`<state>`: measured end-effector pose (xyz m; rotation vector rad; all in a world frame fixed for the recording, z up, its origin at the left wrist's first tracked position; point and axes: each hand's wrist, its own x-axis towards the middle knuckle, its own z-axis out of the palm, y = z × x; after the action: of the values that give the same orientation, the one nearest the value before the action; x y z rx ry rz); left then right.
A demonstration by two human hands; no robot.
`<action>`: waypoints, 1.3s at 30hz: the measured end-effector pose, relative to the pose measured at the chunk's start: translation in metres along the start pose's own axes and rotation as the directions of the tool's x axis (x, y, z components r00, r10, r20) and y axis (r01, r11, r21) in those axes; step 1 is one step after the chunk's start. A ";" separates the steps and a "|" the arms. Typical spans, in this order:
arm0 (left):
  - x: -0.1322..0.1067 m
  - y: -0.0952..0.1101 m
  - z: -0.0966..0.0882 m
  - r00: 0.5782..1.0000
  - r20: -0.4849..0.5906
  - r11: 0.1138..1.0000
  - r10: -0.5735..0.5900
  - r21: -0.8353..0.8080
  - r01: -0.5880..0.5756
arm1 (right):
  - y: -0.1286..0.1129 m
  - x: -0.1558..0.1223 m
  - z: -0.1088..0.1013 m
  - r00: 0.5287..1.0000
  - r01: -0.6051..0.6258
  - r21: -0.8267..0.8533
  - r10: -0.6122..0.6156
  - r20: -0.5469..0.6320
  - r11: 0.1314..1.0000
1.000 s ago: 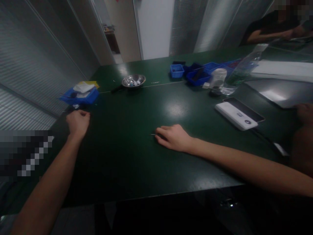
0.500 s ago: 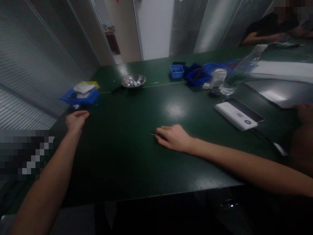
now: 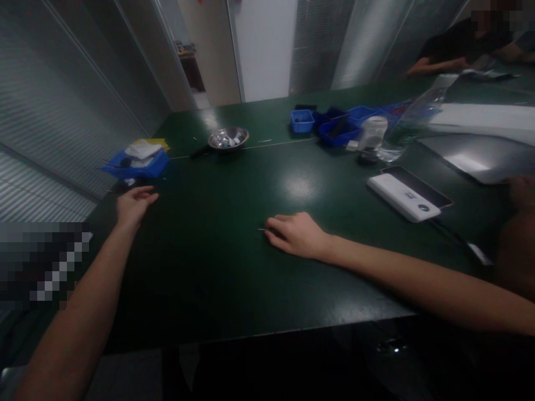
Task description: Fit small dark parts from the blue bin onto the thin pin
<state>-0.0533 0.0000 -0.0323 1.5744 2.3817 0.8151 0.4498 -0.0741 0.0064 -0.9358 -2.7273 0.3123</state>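
Over the left part of the green table (image 3: 200, 267) my left hand (image 3: 134, 206) hovers, thumb and fingers slightly parted, with nothing visible in it. It is nearest to a blue tray (image 3: 156, 167) that holds white paper or cloth and a dark item. My right hand (image 3: 298, 234) rests on the middle of the table, fingers curled in a pinch. From its fingertips a short, thin, light-coloured pin-like piece (image 3: 261, 229) sticks out to the left; its other end is hidden in the fingers.
A metal bowl (image 3: 217, 143) with small items stands at the back. Blue bins (image 3: 302, 122), a clear bottle (image 3: 412, 125), a white power bank (image 3: 401, 197) and a dark phone (image 3: 418, 186) lie right. Another person (image 3: 455, 44) sits at the far right.
My left hand has shifted slightly right, and its pinched fingers have parted. My right hand and the thin piece have stayed in place.
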 end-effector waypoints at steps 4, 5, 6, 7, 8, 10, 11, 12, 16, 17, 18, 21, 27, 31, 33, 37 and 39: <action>-0.004 0.006 -0.001 0.996 -0.062 0.998 -0.064 0.022 0.065 | 0.001 -0.001 0.001 1.000 0.007 0.002 -0.007 -0.007 1.000; -0.005 0.008 -0.001 0.997 -0.066 0.997 -0.045 0.059 0.049 | 0.001 -0.001 0.002 1.000 0.007 0.003 -0.007 -0.010 1.000; -0.006 0.009 -0.001 0.997 -0.077 0.996 -0.019 0.088 0.026 | 0.001 -0.001 0.002 1.000 0.008 0.006 -0.008 -0.011 1.000; -0.006 0.010 -0.001 0.996 -0.092 0.994 0.009 0.111 0.002 | 0.001 -0.001 0.002 1.000 0.008 0.007 -0.008 -0.012 1.000; -0.007 0.011 -0.001 0.994 -0.107 0.991 0.034 0.130 -0.020 | 0.001 -0.001 0.002 1.000 0.008 0.005 -0.008 -0.012 1.000; -0.008 0.013 -0.001 0.989 -0.124 0.987 0.077 0.152 -0.058 | 0.001 -0.001 0.002 1.000 0.009 -0.004 -0.009 -0.008 1.000; -0.008 0.014 -0.001 0.987 -0.133 0.985 0.093 0.158 -0.072 | 0.001 -0.001 0.002 1.000 0.008 -0.011 -0.008 -0.007 1.000; -0.009 0.014 -0.001 0.985 -0.139 0.983 0.103 0.164 -0.080 | 0.001 -0.001 0.002 1.000 0.008 -0.017 -0.008 -0.007 1.000; -0.010 0.015 -0.002 0.984 -0.154 0.982 0.086 0.178 -0.058 | 0.001 -0.001 0.001 1.000 0.008 -0.018 -0.008 -0.009 1.000; -0.010 0.015 -0.002 0.986 -0.150 0.985 0.073 0.167 -0.047 | 0.000 -0.001 0.001 1.000 0.007 -0.013 -0.007 -0.009 1.000; -0.010 0.015 -0.002 0.988 -0.145 0.988 0.062 0.148 -0.041 | 0.000 -0.001 0.001 1.000 0.007 -0.006 -0.007 -0.009 1.000; -0.013 0.016 -0.002 0.991 -0.125 0.995 0.057 0.084 -0.046 | 0.001 -0.001 0.000 1.000 0.006 0.013 -0.006 -0.006 1.000; -0.022 0.033 0.000 0.992 -0.111 0.998 0.058 -0.027 -0.062 | 0.002 -0.001 0.002 1.000 0.009 0.003 -0.009 -0.015 1.000; -0.033 0.057 0.009 0.972 -0.009 0.965 0.236 -0.111 -0.236 | 0.001 -0.001 0.001 1.000 0.010 -0.003 -0.010 -0.012 1.000; -0.043 0.075 0.015 0.941 0.071 0.937 0.331 -0.140 -0.319 | 0.001 -0.001 0.001 1.000 0.011 0.007 -0.011 -0.008 1.000; -0.076 0.120 0.024 0.841 0.277 0.883 0.465 -0.206 -0.421 | 0.002 -0.001 0.001 1.000 0.010 0.016 -0.010 0.006 1.000; -0.097 0.144 0.027 0.769 0.350 0.844 0.535 -0.259 -0.470 | 0.002 -0.001 0.001 1.000 0.006 0.004 -0.006 0.006 1.000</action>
<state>0.1143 -0.0352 0.0062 2.1056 1.5735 0.6414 0.4512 -0.0734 0.0049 -0.9273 -2.7333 0.3204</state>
